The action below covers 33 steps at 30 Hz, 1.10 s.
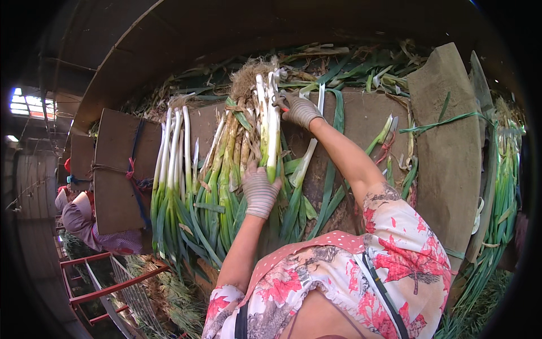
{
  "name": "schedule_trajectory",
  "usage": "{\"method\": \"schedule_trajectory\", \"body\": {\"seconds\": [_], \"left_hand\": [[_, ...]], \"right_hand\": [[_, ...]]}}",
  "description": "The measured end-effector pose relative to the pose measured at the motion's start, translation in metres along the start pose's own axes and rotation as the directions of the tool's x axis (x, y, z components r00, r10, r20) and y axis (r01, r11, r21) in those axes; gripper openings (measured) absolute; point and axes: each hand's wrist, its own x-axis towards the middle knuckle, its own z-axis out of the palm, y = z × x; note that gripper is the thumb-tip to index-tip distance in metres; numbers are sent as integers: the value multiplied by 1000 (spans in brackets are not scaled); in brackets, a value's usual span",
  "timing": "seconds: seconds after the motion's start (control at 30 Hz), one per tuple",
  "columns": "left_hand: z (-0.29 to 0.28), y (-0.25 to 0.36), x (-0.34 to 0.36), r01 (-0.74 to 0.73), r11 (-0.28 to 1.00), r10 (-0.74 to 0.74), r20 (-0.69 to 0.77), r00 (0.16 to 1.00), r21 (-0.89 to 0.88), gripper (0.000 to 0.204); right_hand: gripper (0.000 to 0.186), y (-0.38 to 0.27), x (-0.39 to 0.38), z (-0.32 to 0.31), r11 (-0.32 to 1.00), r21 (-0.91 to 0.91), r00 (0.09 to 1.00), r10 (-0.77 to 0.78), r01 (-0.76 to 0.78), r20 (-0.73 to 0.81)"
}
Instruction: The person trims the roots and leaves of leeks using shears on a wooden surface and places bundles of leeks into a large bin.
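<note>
My left hand, in a striped pale glove, closes on a long green onion with a bare white shaft. At its root end is my right hand, gloved as well, its fingers closed round a small metal cutting tool with a reddish part; its exact kind is unclear. Left of the held stalk lies a heap of unpeeled green onions, brown-skinned, with bushy roots pointing away from me. Farther left, several clean white-shafted green onions lie side by side.
Peeled leaves pile along the table's far edge. Upright boards stand at left and right, tied with cord. Beyond the right board hang bundled green onions. Another person is at left, near a red metal frame.
</note>
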Motion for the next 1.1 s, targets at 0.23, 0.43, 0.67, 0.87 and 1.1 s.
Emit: {"method": "schedule_trajectory", "body": {"seconds": [0.23,0.43,0.67,0.87,1.1], "left_hand": [[-88,-54,25,224,802,-261,11,965,-554,47],[-211,-58,32,192,787,-299,-90,950,-587,36],[-73,-41,-22,463,242,-179,429,885,-853,33],[-26,-33,-41,318,184,-253,268,930,-930,33],[-26,-32,-32,397,297,-244,333,911,-869,43]], "right_hand": [[73,-28,-176,8,973,228,980,-62,18,188],[84,-33,-245,5,997,53,982,41,-52,182],[90,-67,-282,36,996,-16,916,-70,83,395],[92,-82,-295,46,991,-82,873,-52,104,485],[83,-61,-187,35,993,-114,968,31,-2,251]]}}
